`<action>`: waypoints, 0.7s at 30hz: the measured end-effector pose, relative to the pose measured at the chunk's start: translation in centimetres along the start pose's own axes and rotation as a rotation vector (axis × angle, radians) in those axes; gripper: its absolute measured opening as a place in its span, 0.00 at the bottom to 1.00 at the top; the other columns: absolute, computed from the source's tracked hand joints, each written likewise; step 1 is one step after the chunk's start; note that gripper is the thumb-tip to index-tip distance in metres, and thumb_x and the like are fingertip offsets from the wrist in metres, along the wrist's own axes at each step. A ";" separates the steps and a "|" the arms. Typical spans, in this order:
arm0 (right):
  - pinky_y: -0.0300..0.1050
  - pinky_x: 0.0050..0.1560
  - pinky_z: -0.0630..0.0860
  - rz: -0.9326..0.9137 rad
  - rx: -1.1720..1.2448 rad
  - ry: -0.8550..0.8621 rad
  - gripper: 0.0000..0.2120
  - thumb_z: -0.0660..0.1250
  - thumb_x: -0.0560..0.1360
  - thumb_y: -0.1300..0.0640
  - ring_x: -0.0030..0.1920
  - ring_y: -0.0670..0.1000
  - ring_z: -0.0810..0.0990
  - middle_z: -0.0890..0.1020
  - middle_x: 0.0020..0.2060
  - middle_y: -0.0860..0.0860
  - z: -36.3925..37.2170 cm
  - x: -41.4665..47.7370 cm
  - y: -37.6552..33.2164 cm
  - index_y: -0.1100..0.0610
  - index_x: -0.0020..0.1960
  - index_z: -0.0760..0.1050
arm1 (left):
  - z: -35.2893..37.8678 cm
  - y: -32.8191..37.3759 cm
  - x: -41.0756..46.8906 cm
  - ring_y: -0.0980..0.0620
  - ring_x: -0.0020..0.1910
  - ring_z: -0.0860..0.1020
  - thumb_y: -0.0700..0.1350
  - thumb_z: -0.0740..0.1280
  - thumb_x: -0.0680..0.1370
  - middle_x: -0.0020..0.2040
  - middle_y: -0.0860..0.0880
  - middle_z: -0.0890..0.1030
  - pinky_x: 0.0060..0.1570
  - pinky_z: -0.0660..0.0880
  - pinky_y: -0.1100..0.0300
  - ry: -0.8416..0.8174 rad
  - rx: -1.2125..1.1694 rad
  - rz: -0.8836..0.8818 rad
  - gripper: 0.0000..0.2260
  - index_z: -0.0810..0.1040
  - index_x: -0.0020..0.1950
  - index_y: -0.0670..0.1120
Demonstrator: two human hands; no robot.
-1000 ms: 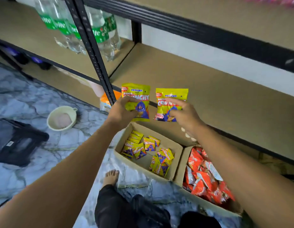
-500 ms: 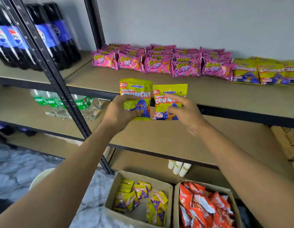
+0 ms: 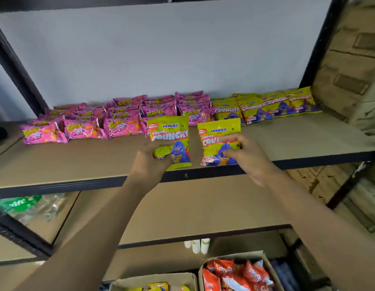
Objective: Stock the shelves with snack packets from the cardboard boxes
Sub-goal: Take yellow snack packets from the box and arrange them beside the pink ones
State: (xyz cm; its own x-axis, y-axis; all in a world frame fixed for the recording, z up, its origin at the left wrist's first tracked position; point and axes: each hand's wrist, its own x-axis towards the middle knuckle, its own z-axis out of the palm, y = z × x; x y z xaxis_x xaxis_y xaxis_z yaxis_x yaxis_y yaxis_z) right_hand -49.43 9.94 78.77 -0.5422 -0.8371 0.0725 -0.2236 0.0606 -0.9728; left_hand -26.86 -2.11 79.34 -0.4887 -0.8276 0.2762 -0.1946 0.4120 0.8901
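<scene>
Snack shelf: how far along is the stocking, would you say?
Done: rows of pink packets and some yellow packets lie on the shelf. In hand: the left hand and right hand grip two Crunchy packets at its front edge. Left: the yellow-packet box and orange-packet box below hold more.

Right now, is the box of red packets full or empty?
Looks full: red packets pile to the cardboard box rim; its near part is out of view.
</scene>
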 end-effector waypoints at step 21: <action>0.29 0.34 0.73 0.002 -0.187 0.351 0.16 0.71 0.73 0.66 0.46 0.42 0.78 0.77 0.54 0.49 -31.0 13.1 7.7 0.54 0.59 0.78 | 33.7 7.2 14.7 0.49 0.40 0.77 0.51 0.75 0.72 0.51 0.55 0.81 0.55 0.75 0.48 -0.010 0.188 0.135 0.14 0.73 0.51 0.59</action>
State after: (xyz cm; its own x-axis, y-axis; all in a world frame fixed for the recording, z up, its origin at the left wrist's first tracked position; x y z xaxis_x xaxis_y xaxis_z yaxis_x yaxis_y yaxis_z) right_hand -83.31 16.31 79.01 -0.7791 -0.6024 0.1732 -0.3487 0.1870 -0.9184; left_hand -64.11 1.57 77.58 -0.5290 -0.7569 0.3838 -0.2820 0.5833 0.7617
